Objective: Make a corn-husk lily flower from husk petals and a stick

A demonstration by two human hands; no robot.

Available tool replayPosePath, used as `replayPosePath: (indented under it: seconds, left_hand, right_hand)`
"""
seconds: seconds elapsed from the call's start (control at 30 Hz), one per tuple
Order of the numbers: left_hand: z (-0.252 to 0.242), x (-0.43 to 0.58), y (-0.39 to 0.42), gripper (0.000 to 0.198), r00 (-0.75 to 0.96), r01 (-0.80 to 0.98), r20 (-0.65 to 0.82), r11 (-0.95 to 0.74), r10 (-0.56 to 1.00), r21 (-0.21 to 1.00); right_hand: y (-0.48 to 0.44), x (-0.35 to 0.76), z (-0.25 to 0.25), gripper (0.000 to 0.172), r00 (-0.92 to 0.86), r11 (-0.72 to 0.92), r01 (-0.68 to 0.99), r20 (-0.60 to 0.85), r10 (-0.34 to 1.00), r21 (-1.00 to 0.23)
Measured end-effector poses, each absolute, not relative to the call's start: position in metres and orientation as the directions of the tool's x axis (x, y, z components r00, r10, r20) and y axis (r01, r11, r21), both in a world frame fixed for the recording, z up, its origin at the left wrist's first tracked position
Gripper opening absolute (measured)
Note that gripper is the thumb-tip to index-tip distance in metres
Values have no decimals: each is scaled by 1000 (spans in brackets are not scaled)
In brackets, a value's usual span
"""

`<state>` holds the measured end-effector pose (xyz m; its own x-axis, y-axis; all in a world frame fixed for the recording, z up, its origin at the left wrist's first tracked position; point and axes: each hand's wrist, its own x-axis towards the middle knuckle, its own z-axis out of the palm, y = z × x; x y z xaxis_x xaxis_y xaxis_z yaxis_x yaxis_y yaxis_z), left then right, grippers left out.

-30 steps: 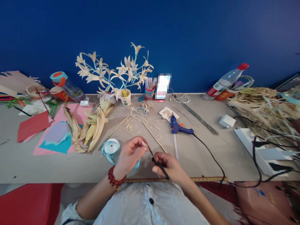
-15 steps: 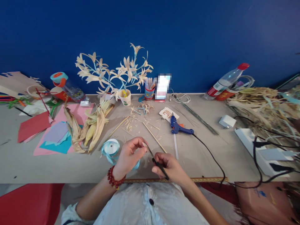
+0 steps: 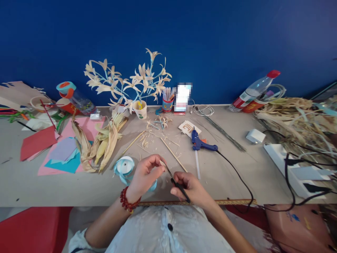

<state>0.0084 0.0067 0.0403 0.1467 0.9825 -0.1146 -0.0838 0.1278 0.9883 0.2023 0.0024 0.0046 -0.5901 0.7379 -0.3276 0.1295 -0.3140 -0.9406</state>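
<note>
My left hand pinches a small pale piece of corn husk between thumb and fingertips above the near part of the table. My right hand is closed round the black handles of a pair of scissors, whose blades point up-left and meet the husk piece. A red bead bracelet circles my left wrist. A roll of light blue ribbon lies just left of my left hand.
Dried corn husks lie on coloured paper sheets at the left. A blue glue gun with a black cord, thin sticks, a husk-flower bouquet in a cup, a bottle and a straw pile stand farther off.
</note>
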Motion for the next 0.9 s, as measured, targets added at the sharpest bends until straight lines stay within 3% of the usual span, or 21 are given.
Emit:
replayPosePath:
  seconds: [0.67,0.9]
  left_hand:
    - [42,7,6,16,148,-63,-127,137,981,989]
    - [42,8,6,12,120,-72,-137,146,983,987]
  right_hand:
    - [4,201,7,61,-559,-215,197,-290,777,-956]
    - [1,197,4,60,-568,-321,143,-344,748,-936]
